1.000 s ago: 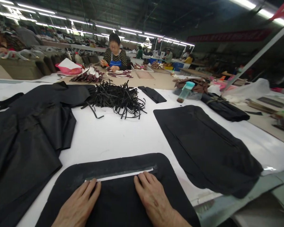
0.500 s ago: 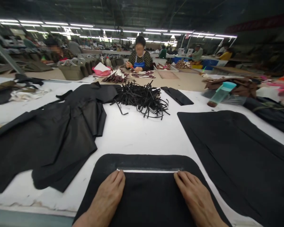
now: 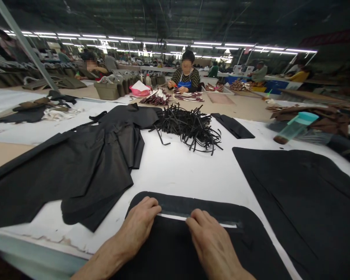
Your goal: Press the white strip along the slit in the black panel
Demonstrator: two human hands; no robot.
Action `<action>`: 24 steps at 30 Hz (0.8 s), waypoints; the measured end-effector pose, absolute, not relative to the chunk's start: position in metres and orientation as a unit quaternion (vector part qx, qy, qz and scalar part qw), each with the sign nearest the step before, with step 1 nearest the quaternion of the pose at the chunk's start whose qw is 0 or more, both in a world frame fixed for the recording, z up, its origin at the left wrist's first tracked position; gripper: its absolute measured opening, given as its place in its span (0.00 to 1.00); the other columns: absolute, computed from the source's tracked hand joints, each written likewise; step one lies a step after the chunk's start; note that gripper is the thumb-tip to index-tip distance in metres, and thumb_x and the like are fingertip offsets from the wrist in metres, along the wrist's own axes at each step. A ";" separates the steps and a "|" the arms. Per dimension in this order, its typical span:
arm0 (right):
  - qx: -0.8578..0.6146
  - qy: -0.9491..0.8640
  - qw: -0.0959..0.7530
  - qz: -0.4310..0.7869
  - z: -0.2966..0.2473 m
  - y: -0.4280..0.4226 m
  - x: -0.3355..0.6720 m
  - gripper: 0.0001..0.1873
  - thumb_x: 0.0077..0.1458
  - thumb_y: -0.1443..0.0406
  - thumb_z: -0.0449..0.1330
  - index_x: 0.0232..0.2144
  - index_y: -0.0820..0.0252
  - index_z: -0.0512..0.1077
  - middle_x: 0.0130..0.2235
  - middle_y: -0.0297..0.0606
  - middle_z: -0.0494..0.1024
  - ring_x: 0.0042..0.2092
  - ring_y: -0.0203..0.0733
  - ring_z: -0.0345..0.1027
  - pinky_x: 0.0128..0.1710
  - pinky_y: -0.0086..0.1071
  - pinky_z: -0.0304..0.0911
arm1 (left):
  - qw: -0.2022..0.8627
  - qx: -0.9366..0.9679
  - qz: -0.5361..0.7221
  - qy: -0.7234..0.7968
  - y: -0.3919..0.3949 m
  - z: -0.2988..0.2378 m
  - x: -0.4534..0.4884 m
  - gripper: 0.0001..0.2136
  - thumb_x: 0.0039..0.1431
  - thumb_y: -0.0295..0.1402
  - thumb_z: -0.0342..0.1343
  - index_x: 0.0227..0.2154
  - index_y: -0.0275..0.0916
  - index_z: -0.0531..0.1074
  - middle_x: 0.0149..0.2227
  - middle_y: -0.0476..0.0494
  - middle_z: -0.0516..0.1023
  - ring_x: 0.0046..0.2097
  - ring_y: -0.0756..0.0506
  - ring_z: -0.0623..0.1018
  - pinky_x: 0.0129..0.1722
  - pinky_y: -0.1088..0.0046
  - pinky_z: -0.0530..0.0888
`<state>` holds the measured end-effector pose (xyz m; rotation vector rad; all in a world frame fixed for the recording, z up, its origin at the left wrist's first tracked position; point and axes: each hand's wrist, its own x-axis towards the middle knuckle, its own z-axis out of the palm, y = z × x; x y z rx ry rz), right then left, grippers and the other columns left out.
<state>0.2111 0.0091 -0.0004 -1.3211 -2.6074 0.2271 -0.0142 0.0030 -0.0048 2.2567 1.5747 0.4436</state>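
A black fabric panel (image 3: 169,251) with rounded corners lies in front of me. A long, narrow white band (image 3: 172,216) runs across its upper part; I cannot tell whether it is a strip or a slot showing white beneath. At the band's left end, my left hand (image 3: 141,221) has its fingers curled and pressed together on the fabric edge. Near the band's middle, my right hand (image 3: 211,241) pinches the same edge with bent fingers. The fingertips of both hands are partly hidden.
Black fabric pieces (image 3: 105,155) lie left, another large black panel (image 3: 303,186) right. Beyond are a heap of black straps (image 3: 189,126), a folded black piece (image 3: 233,125) and a teal-lidded bottle (image 3: 296,128). A co-worker (image 3: 186,76) sits across the white-covered table (image 3: 175,171).
My right hand has moved left along the band, from its right end to about the middle, closer to my left hand. The panel now looks tilted, and the view has turned left.
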 end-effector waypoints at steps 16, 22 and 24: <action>-0.336 -0.939 0.066 -0.018 -0.041 0.040 0.168 0.12 0.49 0.76 0.64 0.36 0.64 0.68 0.35 0.39 0.65 0.35 0.46 0.57 0.33 0.37 0.56 | 0.175 0.819 0.111 0.535 0.014 -0.022 -0.017 0.11 0.60 0.21 0.43 0.34 0.39 0.69 0.37 0.47 0.68 0.39 0.46 0.67 0.40 0.69 0.68; -0.365 -0.927 0.058 0.057 -0.030 0.049 0.169 0.09 0.53 0.74 0.62 0.30 0.60 0.66 0.34 0.36 0.66 0.36 0.44 0.58 0.33 0.35 0.55 | 0.141 0.827 0.125 0.529 0.017 -0.029 -0.015 0.06 0.60 0.23 0.47 0.31 0.39 0.67 0.35 0.47 0.67 0.39 0.45 0.66 0.40 0.67 0.68; -0.369 -0.924 0.058 0.078 -0.027 0.052 0.171 0.09 0.54 0.74 0.62 0.30 0.60 0.66 0.34 0.35 0.66 0.36 0.43 0.59 0.34 0.34 0.55 | 0.132 0.829 0.135 0.526 0.018 -0.033 -0.014 0.08 0.60 0.23 0.45 0.31 0.38 0.67 0.35 0.46 0.67 0.38 0.45 0.66 0.39 0.66 0.68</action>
